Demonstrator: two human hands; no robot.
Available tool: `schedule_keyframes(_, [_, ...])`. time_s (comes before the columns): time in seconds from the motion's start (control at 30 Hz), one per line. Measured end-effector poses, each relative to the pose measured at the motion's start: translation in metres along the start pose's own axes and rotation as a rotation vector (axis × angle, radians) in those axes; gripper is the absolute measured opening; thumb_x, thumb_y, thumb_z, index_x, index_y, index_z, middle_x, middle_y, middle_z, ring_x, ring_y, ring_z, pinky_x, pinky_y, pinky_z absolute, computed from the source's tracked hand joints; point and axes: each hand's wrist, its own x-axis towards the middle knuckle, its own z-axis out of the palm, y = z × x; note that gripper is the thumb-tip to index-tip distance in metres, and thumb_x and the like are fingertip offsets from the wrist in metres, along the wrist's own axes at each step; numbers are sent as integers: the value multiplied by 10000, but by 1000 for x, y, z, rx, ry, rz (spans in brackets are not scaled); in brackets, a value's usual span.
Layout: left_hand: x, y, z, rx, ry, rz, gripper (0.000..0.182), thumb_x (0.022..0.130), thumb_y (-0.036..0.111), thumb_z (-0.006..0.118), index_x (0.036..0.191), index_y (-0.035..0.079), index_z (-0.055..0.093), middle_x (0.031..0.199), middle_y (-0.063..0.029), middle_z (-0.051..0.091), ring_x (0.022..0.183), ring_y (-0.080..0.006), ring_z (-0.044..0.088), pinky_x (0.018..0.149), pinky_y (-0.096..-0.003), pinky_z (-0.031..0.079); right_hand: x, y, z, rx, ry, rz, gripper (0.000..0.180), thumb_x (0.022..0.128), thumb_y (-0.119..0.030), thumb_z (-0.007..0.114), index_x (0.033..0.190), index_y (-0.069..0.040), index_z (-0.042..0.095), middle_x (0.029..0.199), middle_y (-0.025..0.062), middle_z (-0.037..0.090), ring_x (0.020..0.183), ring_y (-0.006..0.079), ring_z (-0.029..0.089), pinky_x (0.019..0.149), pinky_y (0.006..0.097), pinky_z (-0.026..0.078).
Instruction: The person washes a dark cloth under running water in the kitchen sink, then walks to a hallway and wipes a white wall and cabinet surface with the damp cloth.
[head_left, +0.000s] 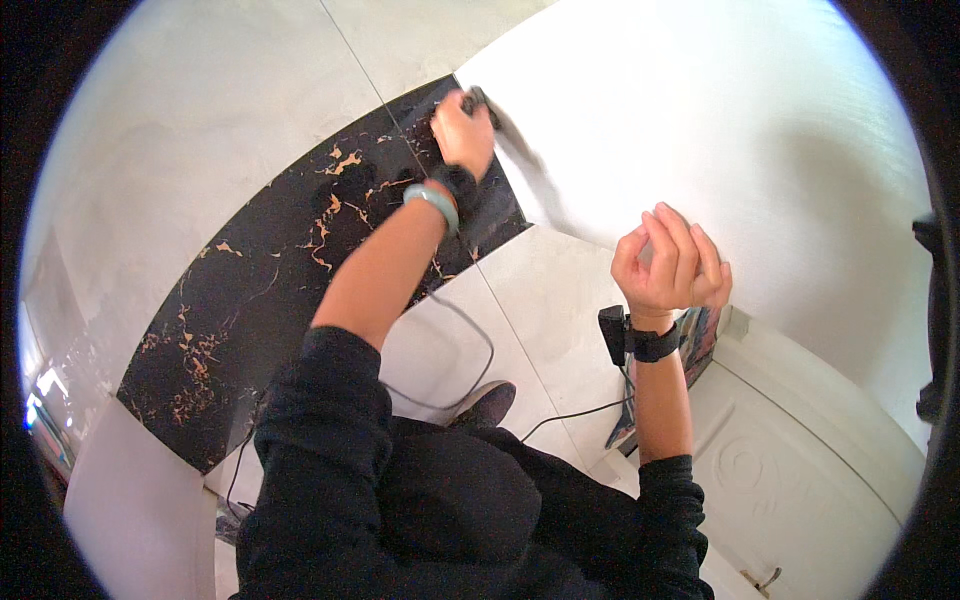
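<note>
My left hand (463, 135), slightly blurred, is closed around a small dark object (480, 105) beside the white wall. What the object is cannot be told. A pale bangle (432, 204) and a black band (454, 180) circle that wrist. Below the hand lies a black stone floor slab (247, 255) with gold veining. My right hand (667, 262) is raised near the white wall (637, 112), fingers loosely curled, with nothing visible in it. Its wrist carries a black strap (654, 342) with a small black device (613, 335) and a cable.
Pale floor tiles (225, 90) surround the slab. Thin cables (491, 352) hang near my body and over a shoe (487, 403). At the lower right is a white panelled door (780, 465) with a handle (769, 579). A pale wall (142, 495) stands at the lower left.
</note>
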Motion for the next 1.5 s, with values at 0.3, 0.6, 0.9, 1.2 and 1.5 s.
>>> schedule_keyframes(0.3, [-28,7,-19,171,-369,-77,327,842,56,630,1138,-79,604,1094,-273,615,1040,-340,616,851,-399,504,0,-4,-2,-2,9,38,55,730,-209,604,715,-242,645,863,-132,675,968,93,508,979,346,213])
schedule_keyframes(0.6, [22,14,-14,22,-120,9,254,851,90,615,1081,-12,651,901,-186,699,770,-185,657,698,-355,503,1,-4,-3,7,16,34,43,721,-203,615,729,-236,641,869,-129,675,970,96,513,984,342,213])
schedule_keyframes(0.9, [-20,-1,-15,-4,-269,-71,355,829,78,643,1134,-99,599,996,-299,606,950,-370,618,823,-378,488,0,-2,-4,26,23,5,58,725,-202,609,746,-233,654,878,-122,680,963,98,516,968,340,220])
schedule_keyframes(1.2, [-40,-19,-12,-72,-259,91,185,861,117,608,837,-62,567,825,-204,601,727,-330,599,635,-373,475,-3,-4,-3,21,17,64,74,720,-226,601,741,-249,668,882,-147,678,986,88,511,969,334,218])
schedule_keyframes(1.5, [-150,-12,-20,71,-522,-142,233,879,87,613,971,-108,525,948,-212,566,796,-325,597,728,-378,467,-2,-4,0,34,43,36,47,724,-261,599,729,-269,644,866,-158,670,985,78,512,995,333,210])
